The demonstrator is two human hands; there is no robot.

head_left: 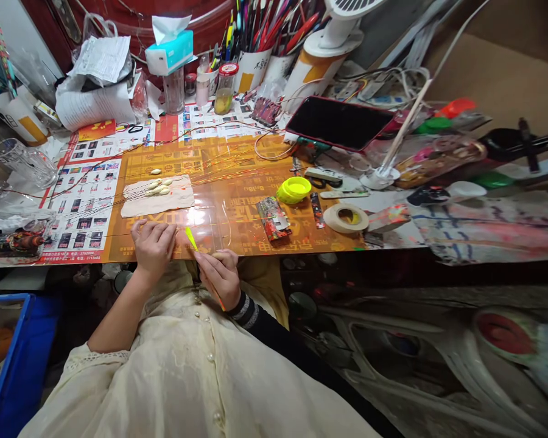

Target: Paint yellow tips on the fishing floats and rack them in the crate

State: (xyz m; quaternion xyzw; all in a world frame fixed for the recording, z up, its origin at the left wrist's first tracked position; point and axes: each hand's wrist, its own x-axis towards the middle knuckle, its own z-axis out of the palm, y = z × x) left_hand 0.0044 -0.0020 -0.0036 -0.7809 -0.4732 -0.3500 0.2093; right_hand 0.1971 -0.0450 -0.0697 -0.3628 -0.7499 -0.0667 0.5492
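At the near edge of the table, my right hand is closed around a slim paintbrush. Its bright yellow tip points up and left, and an orange end shows below the hand. Just left of it, my left hand has its fingers pressed together; a thin dark line runs out leftward, but what the fingers hold is hidden. Beyond the left hand, several cream bulb-shaped pieces with thin stems lie on a folded pale cloth. A yellow tub stands to the right, behind a paint-smeared card.
On the right are a tape roll, a phone on a stand and a stained cloth. Along the back stand a tissue box, a red-lidded jar, brush holders and a white fan. Thin wires cross the table.
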